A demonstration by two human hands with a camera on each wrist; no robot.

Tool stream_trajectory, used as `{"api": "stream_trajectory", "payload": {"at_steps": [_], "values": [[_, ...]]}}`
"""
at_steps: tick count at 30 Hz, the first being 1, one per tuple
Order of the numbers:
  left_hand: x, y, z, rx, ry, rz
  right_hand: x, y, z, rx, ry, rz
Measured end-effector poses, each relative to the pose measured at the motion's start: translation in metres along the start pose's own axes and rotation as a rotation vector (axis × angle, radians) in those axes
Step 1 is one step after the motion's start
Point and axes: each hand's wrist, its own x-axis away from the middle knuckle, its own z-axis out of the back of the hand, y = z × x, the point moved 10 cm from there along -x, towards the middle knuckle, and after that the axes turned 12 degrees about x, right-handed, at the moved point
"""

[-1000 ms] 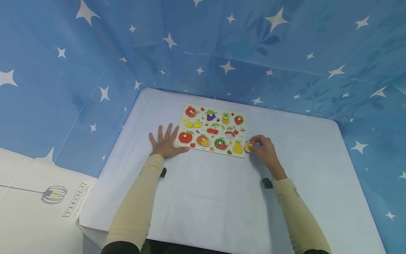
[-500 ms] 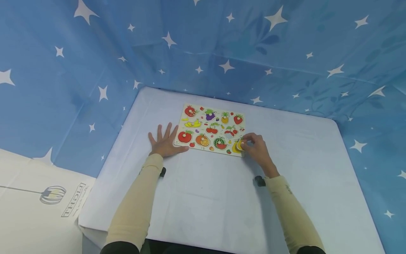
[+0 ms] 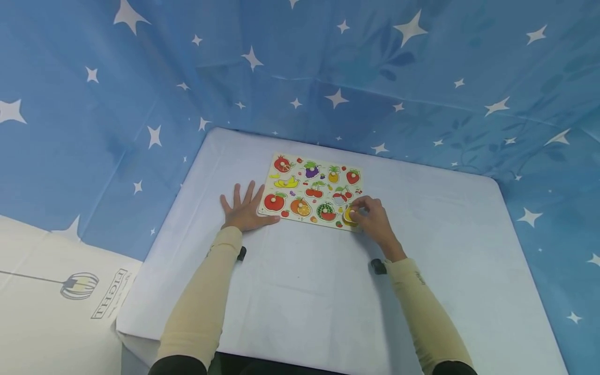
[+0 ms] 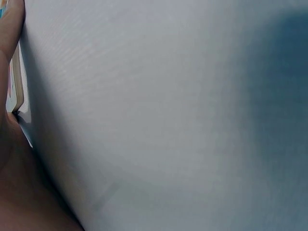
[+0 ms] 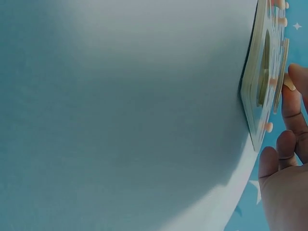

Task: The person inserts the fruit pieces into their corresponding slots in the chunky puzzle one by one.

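A cream fruit puzzle board [image 3: 344,178] lies on the table with knobbed fruit pieces set in it. My right hand [image 3: 372,216] pinches a yellow pear puzzle piece [image 3: 347,216] by its knob at the board's near right corner. In the right wrist view, the piece [image 5: 285,53] stands a little off the board, facing a cut-out recess [image 5: 263,72]; the other fingers curl loosely. My left hand [image 3: 246,214] rests with spread fingers on the cloth, thumb along the board's near left corner. The left wrist view catches only part of that hand [image 4: 19,183] beside the board's edge.
A white cloth [image 3: 290,291] covers the table. Behind it hangs a blue curtain with white stars [image 3: 281,67]. A pale carton with a printed lamp [image 3: 61,323] stands at the left.
My right hand has carried the pear piece leftward, from beside the board to over its near right corner. My left hand has stayed in place.
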Motion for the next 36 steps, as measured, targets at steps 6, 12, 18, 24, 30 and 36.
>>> {"api": "stream_trajectory", "payload": {"at_steps": [6, 12, 18, 24, 30, 36], "values": [[0.000, 0.002, 0.000, -0.009, -0.001, -0.003, 0.000, 0.002, -0.001, 0.025, 0.005, 0.008], [-0.004, -0.002, -0.001, 0.003, 0.007, -0.014, -0.001, 0.005, -0.003, 0.030, 0.002, 0.016], [-0.008, -0.007, -0.002, -0.007, 0.031, -0.030, -0.002, 0.008, -0.005, 0.037, -0.005, 0.000], [-0.010, -0.007, -0.004, -0.001, 0.027, -0.031, -0.001, 0.004, -0.007, 0.039, -0.001, 0.020], [-0.013, -0.011, -0.006, -0.010, 0.038, -0.042, -0.001, 0.005, -0.008, 0.066, 0.000, 0.024], [-0.016, -0.015, -0.007, -0.002, 0.057, -0.054, 0.000, 0.005, -0.011, 0.063, -0.007, 0.025]]}}
